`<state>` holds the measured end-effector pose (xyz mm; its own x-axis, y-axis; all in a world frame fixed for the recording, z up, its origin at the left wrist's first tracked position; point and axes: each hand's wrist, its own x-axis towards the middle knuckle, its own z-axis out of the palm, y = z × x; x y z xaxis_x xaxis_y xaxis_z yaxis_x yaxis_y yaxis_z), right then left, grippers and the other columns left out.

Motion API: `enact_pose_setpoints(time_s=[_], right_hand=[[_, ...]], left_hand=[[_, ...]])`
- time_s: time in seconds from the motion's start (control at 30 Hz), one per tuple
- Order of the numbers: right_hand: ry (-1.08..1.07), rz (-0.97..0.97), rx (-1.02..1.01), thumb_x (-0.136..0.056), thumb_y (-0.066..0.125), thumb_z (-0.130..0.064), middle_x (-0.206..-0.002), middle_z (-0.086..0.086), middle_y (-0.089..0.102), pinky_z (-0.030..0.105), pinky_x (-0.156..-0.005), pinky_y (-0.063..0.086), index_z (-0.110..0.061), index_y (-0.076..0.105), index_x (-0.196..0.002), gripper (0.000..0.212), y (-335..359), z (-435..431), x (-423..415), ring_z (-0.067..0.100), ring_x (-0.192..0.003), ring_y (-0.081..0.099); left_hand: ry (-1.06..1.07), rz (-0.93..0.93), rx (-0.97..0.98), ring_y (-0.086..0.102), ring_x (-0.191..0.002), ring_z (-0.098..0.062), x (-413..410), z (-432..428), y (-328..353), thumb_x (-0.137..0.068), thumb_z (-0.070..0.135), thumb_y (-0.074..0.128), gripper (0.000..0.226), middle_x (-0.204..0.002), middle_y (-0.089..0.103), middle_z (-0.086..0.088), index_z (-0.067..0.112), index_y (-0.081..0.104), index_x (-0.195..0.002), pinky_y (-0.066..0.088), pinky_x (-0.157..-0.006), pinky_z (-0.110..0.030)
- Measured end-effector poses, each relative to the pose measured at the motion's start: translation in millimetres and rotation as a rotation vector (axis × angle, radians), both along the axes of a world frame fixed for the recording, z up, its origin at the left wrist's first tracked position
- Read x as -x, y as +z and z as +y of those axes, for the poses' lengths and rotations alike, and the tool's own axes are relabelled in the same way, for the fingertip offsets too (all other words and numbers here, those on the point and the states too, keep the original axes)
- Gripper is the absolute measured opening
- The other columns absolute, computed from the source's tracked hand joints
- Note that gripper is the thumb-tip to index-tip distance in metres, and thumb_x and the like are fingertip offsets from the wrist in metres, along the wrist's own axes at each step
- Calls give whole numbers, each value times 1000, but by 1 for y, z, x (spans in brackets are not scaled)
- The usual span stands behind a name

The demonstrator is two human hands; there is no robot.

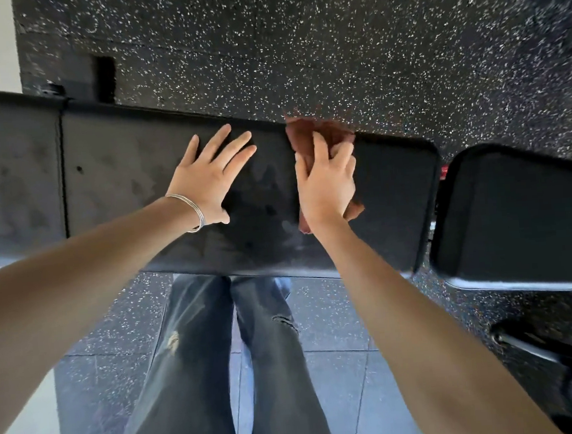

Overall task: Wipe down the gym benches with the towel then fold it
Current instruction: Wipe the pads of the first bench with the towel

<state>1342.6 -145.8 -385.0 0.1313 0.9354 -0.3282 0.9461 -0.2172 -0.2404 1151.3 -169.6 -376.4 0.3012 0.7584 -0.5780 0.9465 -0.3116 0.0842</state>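
- Towel (pixel 319 135), reddish-brown and bunched up, lies on the black padded surface (pixel 156 151) of the long bench, at its far edge and toward its right end; part of the cloth reaches past that far edge, and a small fold shows again below the palm.
- Right hand (pixel 326 186) presses on the towel from above, and its fingers (pixel 320 149) are curled into the cloth and grip it.
- Left hand (pixel 210 181) lies flat on the same surface, just beside the right hand and apart from the towel; its fingers (pixel 234 145) are open and spread, pointing to the far edge.
- Thin silver bracelets (pixel 193 212) sit on the left wrist.
- Pale dull streaks show on the surface between the two hands and toward the near edge.
- Second black pad (pixel 524 218) stands to the right, separated from the first by a narrow gap.
- Speckled black floor (pixel 332 42) lies beyond the bench, and the person's legs in dark jeans (pixel 201 377) stand at the near edge.
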Motion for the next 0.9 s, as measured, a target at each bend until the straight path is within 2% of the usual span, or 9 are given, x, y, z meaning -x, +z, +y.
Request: enact_pose_setpoints(time_s=[0.07, 0.13, 0.27, 0.37, 0.53, 0.63, 0.7, 0.8, 0.9], right_hand=[[113, 0, -7, -91, 53, -40, -117, 12, 45, 36, -61, 45, -26, 50, -129, 41, 1, 9, -14, 29, -101, 47], [115, -40, -27, -91, 52, -40, -116, 12, 45, 38, -65, 47, -25, 50, -128, 40, 0, 18, -42, 30, -101, 47], [-233, -63, -44, -93, 48, -43, -133, 15, 39, 42, -75, 47, -22, 48, -131, 43, -7, 30, -74, 34, -112, 47], [-302, -85, -53, -93, 48, -42, -140, 15, 34, 41, -74, 48, -21, 49, -129, 42, -10, 29, -39, 35, -111, 47], [-21, -5, 2, -91, 50, -44, -126, 11, 42, 35, -61, 42, -24, 49, -127, 41, -4, 13, 23, 29, -103, 48], [138, -7, -35, -90, 52, -43, -115, 10, 45, 33, -61, 37, -25, 52, -124, 39, -1, 18, 7, 28, -98, 50], [46, -77, -65, -89, 52, -43, -117, 12, 46, 36, -65, 41, -24, 53, -124, 40, -4, 23, -22, 32, -101, 51], [-334, -99, -68, -90, 51, -44, -132, 13, 41, 41, -81, 46, -25, 51, -129, 43, -7, 24, -45, 34, -112, 48], [-444, -106, -74, -91, 50, -43, -142, 12, 33, 40, -84, 45, -23, 51, -129, 43, -8, 21, -12, 33, -114, 47]], left_hand=[[-2, 13, 1, -9, -145, -22, -1, 1, 1, -52, 43, 86, 133, -158, -8, 7, 22, -1, -151, 8, -116, -51], [-4, 24, 11, -10, -145, -22, -1, 1, 2, -53, 43, 85, 133, -158, -10, 8, 23, -3, -151, 8, -116, -51], [5, 16, 5, -11, -145, -21, 0, 0, -2, -54, 44, 84, 134, -158, -12, 9, 24, -6, -150, 7, -117, -50], [22, -1, 2, -10, -145, -20, 2, -1, -2, -52, 43, 85, 134, -158, -10, 10, 25, -4, -150, 7, -117, -50], [49, -16, 20, -11, -146, -22, -5, -3, 2, -57, 38, 85, 130, -158, -11, 8, 23, -4, -151, 6, -117, -47], [108, -26, -3, -7, -146, -24, 12, -7, 3, -57, 45, 84, 131, -159, -9, 4, 20, -3, -151, 8, -117, -48], [136, -5, -22, -4, -146, -25, 41, -7, 6, -53, 49, 85, 134, -159, -6, 3, 20, -1, -151, 8, -116, -51], [162, 40, -7, -4, -146, -24, 89, -4, 9, -51, 47, 87, 136, -159, -4, 3, 21, -2, -151, 8, -116, -51], [131, 33, 47, -8, -146, -24, 103, -2, 8, -51, 41, 89, 139, -159, -9, 5, 20, -6, -151, 10, -117, -50]])
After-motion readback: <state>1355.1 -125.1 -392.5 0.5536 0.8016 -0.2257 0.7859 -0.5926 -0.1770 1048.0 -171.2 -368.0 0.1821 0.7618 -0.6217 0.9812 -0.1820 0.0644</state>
